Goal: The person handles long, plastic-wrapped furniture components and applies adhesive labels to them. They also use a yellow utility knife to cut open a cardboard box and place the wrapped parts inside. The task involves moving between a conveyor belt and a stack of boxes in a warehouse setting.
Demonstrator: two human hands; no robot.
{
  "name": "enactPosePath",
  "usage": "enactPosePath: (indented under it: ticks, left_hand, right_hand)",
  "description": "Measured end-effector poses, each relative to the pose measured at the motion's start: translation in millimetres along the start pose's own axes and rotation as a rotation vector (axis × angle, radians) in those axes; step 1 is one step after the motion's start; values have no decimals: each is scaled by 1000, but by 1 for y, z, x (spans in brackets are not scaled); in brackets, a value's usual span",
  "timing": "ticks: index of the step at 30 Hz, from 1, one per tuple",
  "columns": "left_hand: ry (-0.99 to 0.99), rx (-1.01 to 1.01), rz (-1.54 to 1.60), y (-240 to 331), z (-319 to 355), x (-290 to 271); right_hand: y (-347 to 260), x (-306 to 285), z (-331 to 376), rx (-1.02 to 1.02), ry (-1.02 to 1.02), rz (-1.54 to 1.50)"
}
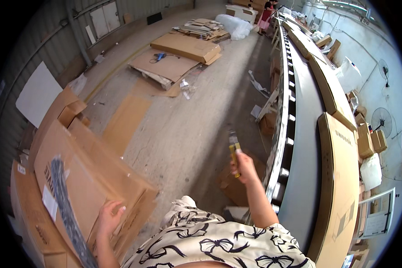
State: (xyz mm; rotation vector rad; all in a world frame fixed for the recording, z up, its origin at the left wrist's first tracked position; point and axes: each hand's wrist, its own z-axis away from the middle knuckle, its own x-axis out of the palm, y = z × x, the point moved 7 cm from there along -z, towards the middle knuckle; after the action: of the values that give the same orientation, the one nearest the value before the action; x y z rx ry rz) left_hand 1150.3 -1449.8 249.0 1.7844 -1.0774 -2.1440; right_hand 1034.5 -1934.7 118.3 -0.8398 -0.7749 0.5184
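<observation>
Where cardboard point(125, 120) litters, concrete floor point(196, 125).

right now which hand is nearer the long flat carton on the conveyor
Right. The right hand, holding a yellow-handled cutter, is just left of the conveyor bearing the flat carton; the left hand rests on a big carton far left.

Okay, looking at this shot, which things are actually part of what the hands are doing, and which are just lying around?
In hand:
- left hand resting on the big cardboard box
- right hand gripping a yellow-handled utility knife

Lying about:
- flat cardboard sheets on the floor
- blue tool on those sheets
- long boxes on the conveyor
- standing fan
</observation>
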Motion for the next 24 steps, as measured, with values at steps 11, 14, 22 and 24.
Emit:
enactPosePath:
  ticks: [11, 14, 22, 24]
  left_hand:
    - [-112, 289, -69, 189, -463, 173]
    - [-167, 686, 21, 341, -588, 247]
    - [-437, 1282, 74, 565, -806, 415]
    - [-476, 1091, 15, 549, -884, 458]
  right_hand:
    - [-170, -167, -246, 13, 319, 2]
    - [-233, -255, -256, -70, 635, -53]
    - [-388, -395, -386, -541, 1001, -445]
    - [-426, -414, -473, -550, 970, -436]
